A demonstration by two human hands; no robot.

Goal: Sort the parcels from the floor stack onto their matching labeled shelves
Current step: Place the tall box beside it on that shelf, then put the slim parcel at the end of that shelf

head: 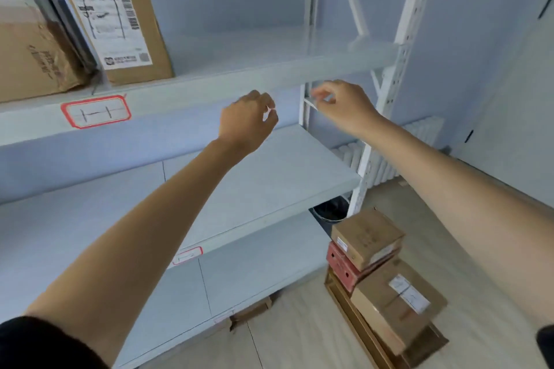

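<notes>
While both arms reach up toward the shelving, neither hand holds a parcel. Left hand hangs in front of the upper shelf edge, back of the hand to the camera, fingers curled in loosely; nothing visible in the grip, though motion blur smears the fingertips. Right hand is raised just beside the white upright, thumb and forefinger drawn close together, remaining fingers loosely bent; whether it pinches anything cannot be told through the blur.

Upper shelf, left end: a tall carton standing upright with a white shipping label facing out, and a worn brown box pressed beside it at the frame edge. A red-bordered tag with handwritten marks is stuck to the shelf's front lip below the carton.

Middle shelf carries a second red-bordered tag on its front edge. Under the lowest shelf a small brown box pokes out at floor level.

Floor stack, lower right, near the shelving's right post: a brown parcel on top, a red box under it, a larger labelled brown parcel leaning against these, flat gold-brown boxes at the bottom. Behind the stack, a dark bin sits by the post. White radiator along the blue wall.
</notes>
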